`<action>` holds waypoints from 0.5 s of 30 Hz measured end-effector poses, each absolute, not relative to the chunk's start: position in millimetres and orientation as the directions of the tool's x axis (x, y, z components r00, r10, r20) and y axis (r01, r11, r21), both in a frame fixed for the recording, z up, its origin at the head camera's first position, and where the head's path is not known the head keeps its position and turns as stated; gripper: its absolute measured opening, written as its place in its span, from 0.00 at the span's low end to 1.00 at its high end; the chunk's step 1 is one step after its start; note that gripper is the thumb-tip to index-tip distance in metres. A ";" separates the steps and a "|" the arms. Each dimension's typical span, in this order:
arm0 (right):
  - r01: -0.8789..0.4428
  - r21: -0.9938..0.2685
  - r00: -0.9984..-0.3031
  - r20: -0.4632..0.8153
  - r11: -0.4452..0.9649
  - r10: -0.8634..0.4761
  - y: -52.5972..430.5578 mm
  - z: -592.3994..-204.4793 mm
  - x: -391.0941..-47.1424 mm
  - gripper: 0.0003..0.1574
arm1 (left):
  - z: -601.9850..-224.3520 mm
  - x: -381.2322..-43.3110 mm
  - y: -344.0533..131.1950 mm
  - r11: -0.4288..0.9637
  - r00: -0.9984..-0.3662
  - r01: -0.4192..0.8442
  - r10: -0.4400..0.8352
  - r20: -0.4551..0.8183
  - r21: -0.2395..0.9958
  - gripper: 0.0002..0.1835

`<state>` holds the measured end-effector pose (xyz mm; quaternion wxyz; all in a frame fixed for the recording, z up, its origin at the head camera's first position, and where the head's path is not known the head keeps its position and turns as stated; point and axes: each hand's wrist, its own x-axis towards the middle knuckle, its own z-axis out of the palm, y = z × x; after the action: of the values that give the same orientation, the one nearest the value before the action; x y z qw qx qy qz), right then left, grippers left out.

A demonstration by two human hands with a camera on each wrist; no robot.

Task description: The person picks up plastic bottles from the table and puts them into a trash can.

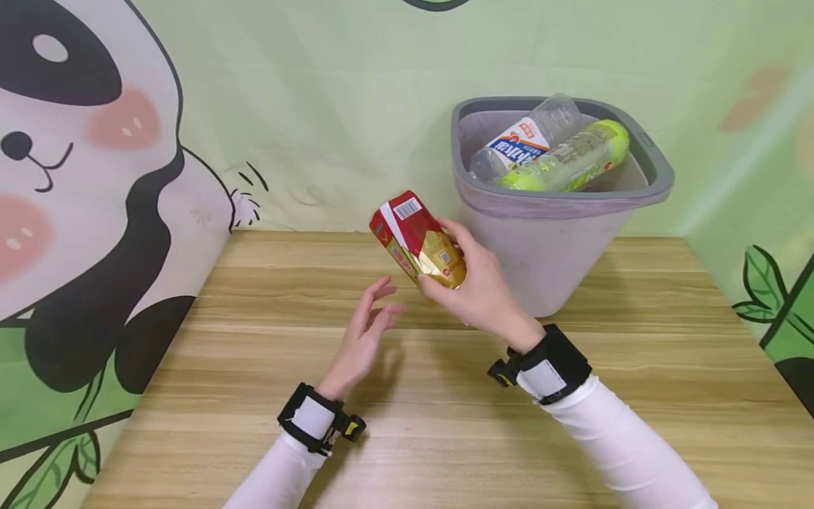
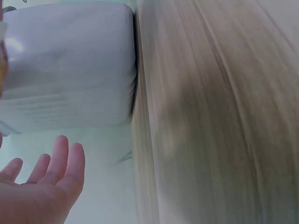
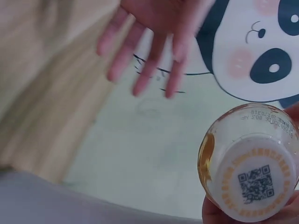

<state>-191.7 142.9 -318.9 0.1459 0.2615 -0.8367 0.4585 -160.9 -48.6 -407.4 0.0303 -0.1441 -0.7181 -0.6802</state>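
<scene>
My right hand grips a red-and-gold container with a barcode on its label. It is held tilted in the air, left of the bin. The right wrist view shows a clear round end of it with a QR code; fingertips wrap its edge. My left hand hovers just below and left of the container, fingers spread and holding nothing. In the left wrist view that hand has its fingers extended. At that view's left edge, a cropped shape is too partial to identify.
A grey bin with a liner stands at the back right of the wooden table. In its mouth lie a clear bottle with a white-and-blue label and a green-ended clear bottle. A panda-printed backdrop borders the table.
</scene>
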 end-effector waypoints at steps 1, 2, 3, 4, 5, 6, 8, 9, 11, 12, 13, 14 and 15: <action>-0.592 -0.670 -0.806 0.501 0.447 -0.317 143.7 -313.2 -190.9 0.46 | -403.5 -158.7 -48.6 0.043 -0.957 0.245 0.169 0.234 0.969 0.25; -0.612 -0.650 -0.791 0.517 0.451 -0.328 144.6 -307.1 -189.9 0.46 | -399.4 -156.4 -48.4 0.045 -0.958 0.239 0.171 0.229 0.970 0.25; -0.631 -0.631 -0.775 0.533 0.451 -0.340 145.5 -300.8 -188.7 0.46 | -395.4 -154.1 -48.2 0.053 -0.959 0.236 0.173 0.224 0.970 0.25; -0.650 -0.611 -0.759 0.549 0.452 -0.349 146.5 -293.9 -187.3 0.47 | -391.4 -151.9 -47.9 0.056 -0.960 0.231 0.176 0.218 0.971 0.25; -0.667 -0.594 -0.744 0.565 0.449 -0.358 147.6 -287.0 -185.9 0.46 | -391.0 -151.3 -47.8 0.059 -0.959 0.233 0.178 0.219 0.971 0.25; -0.685 -0.578 -0.727 0.584 0.443 -0.361 148.8 -280.4 -184.8 0.46 | -391.2 -151.1 -47.9 0.054 -0.959 0.235 0.178 0.223 0.970 0.25; -0.711 -0.555 -0.700 0.616 0.432 -0.361 151.0 -267.1 -183.0 0.46 | -391.5 -150.9 -48.1 0.052 -0.958 0.239 0.179 0.226 0.970 0.25; -0.719 -0.548 -0.691 0.628 0.427 -0.358 152.2 -260.2 -182.2 0.46 | -391.6 -150.9 -48.3 0.059 -0.957 0.240 0.179 0.227 0.969 0.26; -0.734 -0.533 -0.673 0.656 0.422 -0.341 154.9 -246.3 -181.7 0.46 | -392.0 -150.8 -48.8 0.072 -0.957 0.242 0.180 0.226 0.968 0.26; -0.739 -0.526 -0.665 0.670 0.420 -0.331 156.5 -239.5 -181.7 0.46 | -392.3 -150.8 -49.1 0.074 -0.957 0.242 0.181 0.226 0.967 0.26; -0.742 -0.521 -0.659 0.680 0.421 -0.320 158.1 -232.6 -181.9 0.46 | -392.6 -150.8 -49.3 0.078 -0.957 0.242 0.181 0.225 0.967 0.26; -0.742 -0.520 -0.657 0.687 0.423 -0.309 160.2 -225.6 -182.1 0.46 | -392.9 -150.8 -49.6 0.080 -0.957 0.242 0.182 0.225 0.967 0.26; -0.743 -0.517 -0.654 0.695 0.426 -0.299 162.4 -219.0 -182.9 0.46 | -393.2 -150.7 -49.8 0.084 -0.957 0.242 0.183 0.224 0.967 0.26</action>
<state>-182.9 162.4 -219.0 0.2603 0.3242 -0.8032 0.4266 -150.7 -49.8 -393.2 0.0222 -0.1446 -0.7359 -0.6611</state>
